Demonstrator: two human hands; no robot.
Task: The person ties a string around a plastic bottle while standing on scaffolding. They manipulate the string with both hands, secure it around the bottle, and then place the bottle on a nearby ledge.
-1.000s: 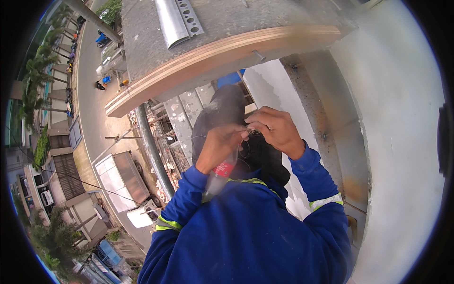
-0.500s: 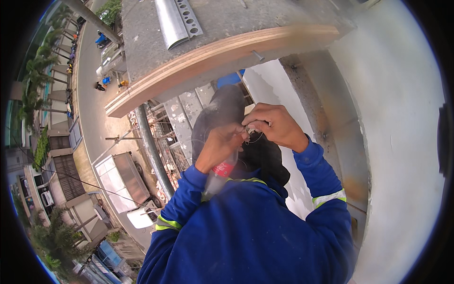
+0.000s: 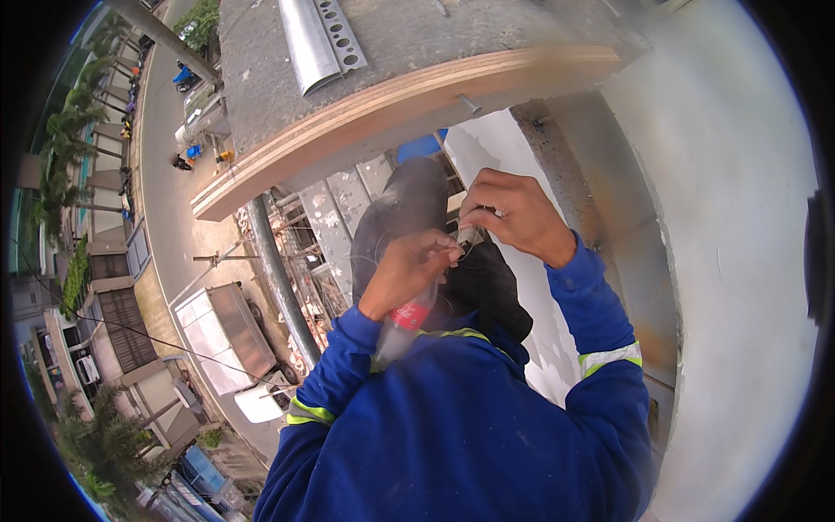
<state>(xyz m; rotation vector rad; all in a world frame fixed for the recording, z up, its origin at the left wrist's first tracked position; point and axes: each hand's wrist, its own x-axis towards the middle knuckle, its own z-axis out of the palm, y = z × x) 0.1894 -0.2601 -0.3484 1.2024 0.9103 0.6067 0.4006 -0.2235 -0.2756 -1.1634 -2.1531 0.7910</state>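
Observation:
My left hand (image 3: 407, 268) is closed in a pinch in front of my dark trousers, its fingertips on a thin, pale line (image 3: 470, 250) that loops between the hands. A plastic bottle (image 3: 405, 324) with a red label is tilted below that hand, against my blue sleeve; its upper end is hidden behind the fingers. Just to the right, my right hand (image 3: 520, 214) has thumb and fingers closed on a small whitish piece (image 3: 470, 234). That piece is too small to name and partly covered. The fingertips of both hands are close together.
A layered wooden board (image 3: 348, 113) with a protruding screw (image 3: 470, 103) edges the concrete ledge ahead. On the ledge lies a perforated metal strip (image 3: 323, 43). A pale wall (image 3: 739, 261) rises at right. Far below left are a street (image 3: 170, 157) and a truck (image 3: 222, 335).
My right hand has moved slightly up and to the right, away from the left fingertips. The whitish piece beneath its fingers shows more now. My left hand and the bottle have hardly moved.

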